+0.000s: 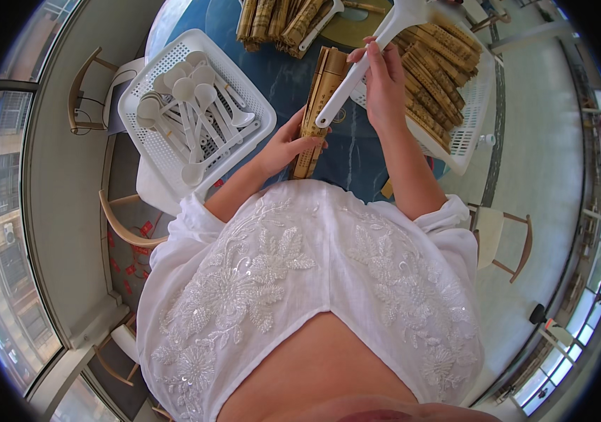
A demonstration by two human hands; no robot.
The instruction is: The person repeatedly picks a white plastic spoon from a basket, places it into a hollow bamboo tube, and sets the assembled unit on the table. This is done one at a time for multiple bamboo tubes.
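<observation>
My left hand [293, 144] is wrapped round the lower part of a brown bamboo-slat bundle [326, 77], long and narrow, standing close to my body over the table. In my right hand [383, 88] is a long white plastic spoon [357, 74], gripped partway along its handle. The handle's holed end reaches down across the bundle's right side; whether they touch I cannot tell. The spoon's wide end lies toward the top right and is partly cut off by the picture's edge.
At left, a white perforated basket [262, 112] holds several white spoons [186, 91]. Another white basket [464, 144] at right carries stacked bamboo bundles [434, 77]. More bundles [272, 21] lie at the far side of the dark blue table [272, 77]. Chairs [128, 218] stand around.
</observation>
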